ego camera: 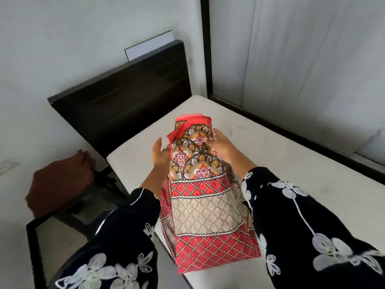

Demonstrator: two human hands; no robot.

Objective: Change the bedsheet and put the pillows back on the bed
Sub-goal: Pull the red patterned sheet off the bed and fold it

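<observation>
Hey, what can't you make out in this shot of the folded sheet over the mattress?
Head view: right hand, fingertips buried in the folded sheet.
Head view: mattress, near edge covered by the sheet and sleeves.
Head view: brown bundle beside the mattress, blurred; pillow or cloth unclear.
</observation>
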